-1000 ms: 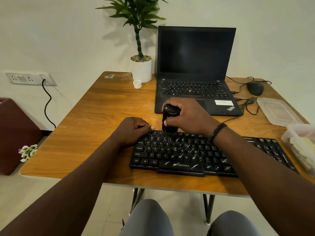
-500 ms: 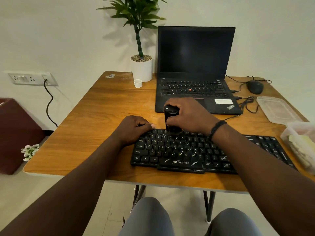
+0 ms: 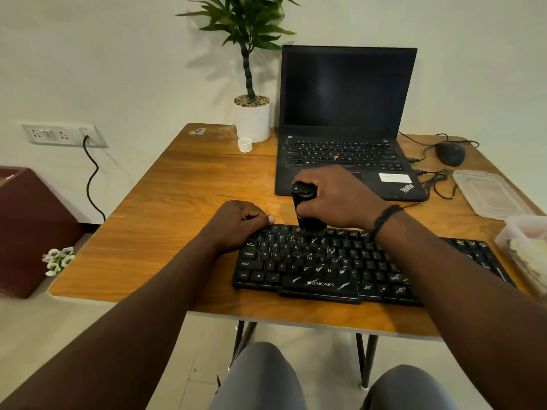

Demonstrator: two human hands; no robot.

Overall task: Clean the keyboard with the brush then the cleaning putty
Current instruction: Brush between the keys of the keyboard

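Note:
A black keyboard (image 3: 319, 267) speckled with pale debris lies near the front edge of the wooden table (image 3: 183, 208). My right hand (image 3: 337, 196) grips an upright black brush (image 3: 306, 207), its bristles down on the keyboard's top key rows. My left hand (image 3: 236, 223) rests on the keyboard's upper left corner with curled fingers, holding it in place. At the far right stands a clear plastic tub (image 3: 527, 250) with pale contents that may be the putty; I cannot tell.
An open laptop (image 3: 346, 113) sits behind the keyboard. A potted plant (image 3: 251, 113) and small white cap (image 3: 245, 145) stand at the back. A mouse (image 3: 450, 153), cables and a clear lid (image 3: 488, 193) lie to the right.
The brush and my right hand have shifted slightly right along the top key rows. My left hand has stayed at the keyboard's corner.

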